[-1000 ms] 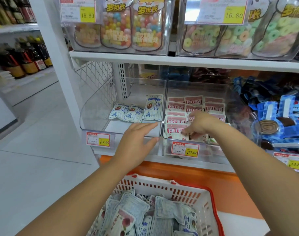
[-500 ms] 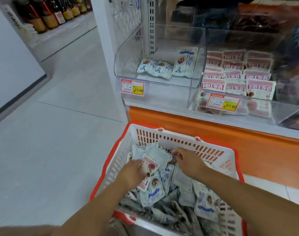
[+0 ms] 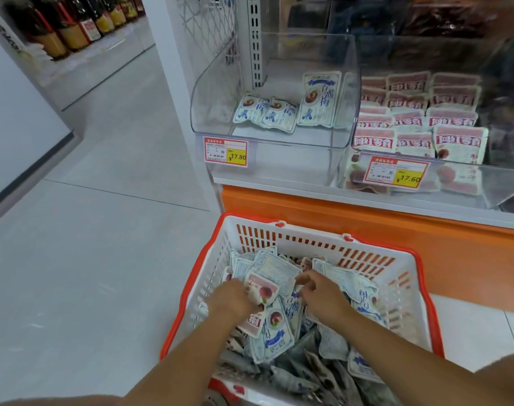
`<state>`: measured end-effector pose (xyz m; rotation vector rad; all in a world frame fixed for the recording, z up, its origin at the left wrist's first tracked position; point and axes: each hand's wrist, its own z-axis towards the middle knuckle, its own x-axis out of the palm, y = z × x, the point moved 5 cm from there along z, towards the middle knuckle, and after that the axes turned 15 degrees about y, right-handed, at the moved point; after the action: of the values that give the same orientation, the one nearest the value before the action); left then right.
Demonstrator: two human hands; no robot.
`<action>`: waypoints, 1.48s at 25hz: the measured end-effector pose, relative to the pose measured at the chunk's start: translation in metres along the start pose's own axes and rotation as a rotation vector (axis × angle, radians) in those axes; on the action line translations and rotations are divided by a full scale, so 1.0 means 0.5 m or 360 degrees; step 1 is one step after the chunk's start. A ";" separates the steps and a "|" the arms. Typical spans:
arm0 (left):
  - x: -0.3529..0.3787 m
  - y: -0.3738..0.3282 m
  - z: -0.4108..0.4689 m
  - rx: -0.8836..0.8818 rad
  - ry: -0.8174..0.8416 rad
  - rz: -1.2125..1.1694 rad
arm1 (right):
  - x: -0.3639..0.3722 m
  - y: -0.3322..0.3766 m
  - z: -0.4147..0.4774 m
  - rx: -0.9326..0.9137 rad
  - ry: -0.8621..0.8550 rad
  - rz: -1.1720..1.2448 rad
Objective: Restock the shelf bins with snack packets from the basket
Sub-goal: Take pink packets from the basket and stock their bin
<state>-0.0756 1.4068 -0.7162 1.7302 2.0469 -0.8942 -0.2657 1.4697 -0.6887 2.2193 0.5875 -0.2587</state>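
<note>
A white basket with a red rim stands on the floor below the shelf, heaped with blue-and-white and pink snack packets. My left hand is in the heap, closed on a pink packet. To its right, my right hand pinches the edge of a blue-and-white packet. On the shelf, the clear left bin holds three blue-and-white packets. The clear right bin is filled with rows of pink packets.
Price tags marked 17.80 and 17.60 hang on the bin fronts. An orange base panel runs under the shelf. Grey tiled floor lies to the left. Dark bottles line a far shelf.
Both hands left the shelf bins and came down into the basket. The view tilted down with them. Since half a second ago the hands have closed on packets in the heap.
</note>
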 end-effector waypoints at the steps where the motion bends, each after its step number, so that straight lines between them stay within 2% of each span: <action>1: -0.003 0.003 -0.002 0.0081 0.0023 -0.0093 | 0.001 0.000 -0.002 0.0000 0.0011 0.0052; 5: -0.014 0.000 -0.021 0.0406 0.0062 -0.0432 | 0.008 0.001 -0.010 0.0026 0.0083 0.0561; 10: -0.056 -0.064 -0.092 0.0800 0.0194 -0.0878 | 0.008 0.027 -0.042 -0.0203 0.0298 0.0711; 12: -0.074 -0.096 -0.124 0.0847 0.0168 -0.1061 | -0.008 0.030 -0.053 -0.0287 0.0215 0.0847; 15: -0.061 -0.106 -0.138 0.0761 0.0222 -0.1635 | -0.043 0.019 -0.064 -0.0334 0.0046 0.1108; 18: -0.038 -0.133 -0.158 0.0825 0.0389 -0.1883 | -0.064 0.016 -0.085 -0.0404 0.0147 0.1306; 20: -0.039 -0.156 -0.171 0.0899 0.0434 -0.1950 | -0.067 0.017 -0.097 -0.0428 0.0269 0.1291; 25: -0.057 -0.183 -0.181 0.0978 0.0318 -0.1793 | -0.076 0.018 -0.120 -0.0460 0.0304 0.1234; 29: -0.070 -0.211 -0.212 0.1070 0.0270 -0.1585 | -0.098 0.053 -0.156 -0.0704 0.0244 0.1353; 32: -0.108 -0.256 -0.256 0.1236 0.0199 -0.1364 | -0.156 0.103 -0.217 -0.0783 -0.0043 0.1032; 37: -0.264 -0.391 -0.368 0.1632 -0.0153 -0.1066 | -0.374 0.223 -0.349 -0.1054 -0.0507 0.0563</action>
<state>-0.2068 1.4084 -0.4475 1.2246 2.2837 -2.5025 -0.3753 1.4778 -0.4323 1.5569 0.0731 -0.1903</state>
